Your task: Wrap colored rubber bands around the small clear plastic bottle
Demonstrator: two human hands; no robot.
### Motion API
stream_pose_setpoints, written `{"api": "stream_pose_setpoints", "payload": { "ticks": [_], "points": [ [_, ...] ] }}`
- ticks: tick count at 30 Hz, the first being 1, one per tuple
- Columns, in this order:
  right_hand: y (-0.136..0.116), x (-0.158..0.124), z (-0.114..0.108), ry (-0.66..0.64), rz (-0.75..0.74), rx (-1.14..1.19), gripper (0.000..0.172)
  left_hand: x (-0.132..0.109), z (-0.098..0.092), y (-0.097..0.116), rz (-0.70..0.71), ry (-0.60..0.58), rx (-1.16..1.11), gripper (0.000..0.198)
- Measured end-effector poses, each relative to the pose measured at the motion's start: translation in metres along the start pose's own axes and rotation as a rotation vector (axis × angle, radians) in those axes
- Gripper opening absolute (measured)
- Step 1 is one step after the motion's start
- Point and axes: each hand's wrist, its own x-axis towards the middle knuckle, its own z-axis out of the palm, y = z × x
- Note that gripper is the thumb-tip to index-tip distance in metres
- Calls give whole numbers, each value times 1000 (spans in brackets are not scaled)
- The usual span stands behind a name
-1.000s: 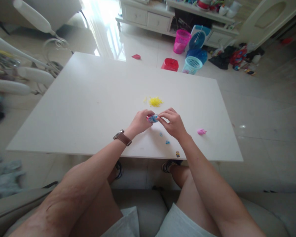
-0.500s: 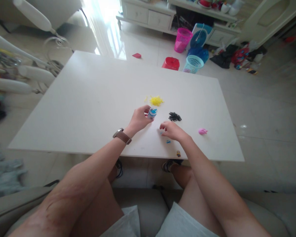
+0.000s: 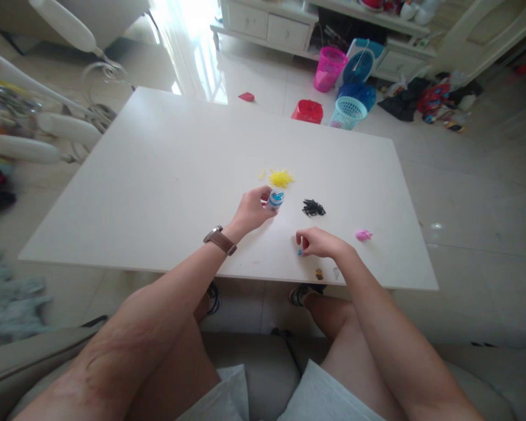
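My left hand [image 3: 255, 210] is wrapped around a small clear jar [image 3: 274, 200], tilted, with blue bits [image 3: 279, 196] showing at its mouth. Lower on the white table [image 3: 179, 175], my right hand [image 3: 318, 241] pinches at a small blue piece [image 3: 300, 252] by its fingertips. Whether that piece is off the tabletop is too small to tell. Beyond the jar lies a heap of yellow bits [image 3: 281, 179]. A black heap of thin strands [image 3: 314, 207] is between the yellow heap and my right hand.
A pink object [image 3: 363, 235] lies on the table's right side. Near the front edge are a small yellow-brown figure [image 3: 319, 273] and a pale scrap [image 3: 336, 273]. Past the far edge stand a red stool [image 3: 307, 111] and a light-blue basket [image 3: 348, 111]. White chair [image 3: 26, 149] parts border the left.
My right hand has moved down and slightly right to the blue piece near the front edge. My left hand keeps the jar in about the same place. The view has shifted slightly.
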Motion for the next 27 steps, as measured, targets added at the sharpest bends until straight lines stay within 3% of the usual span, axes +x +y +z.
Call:
{"api": "stream_pose_setpoints", "payload": {
  "ticks": [4, 11, 14, 18, 21, 27],
  "points": [
    [-12, 3, 10, -21, 56, -163, 12, -1, 0, 0, -1, 3, -2, 24],
    [-28, -3, 6, 16, 65, -336, 16, 1, 2, -4, -4, 3, 4, 25],
    [-25, -6, -7, 160, -28, -180, 11, 2, 2, -6, 20, -6, 59, 23],
    [-31, -8, -26, 566, -219, 148, 7, -2, 1, -3, 88, -36, 241, 28],
    [-46, -5, -31, 814, -344, 242, 6, -6, 2, 3, 107, -61, 364, 30],
    [-59, 11, -26, 847, -474, 136, 12, -9, 3, 1, 152, -108, 421, 31]
  ]
}}
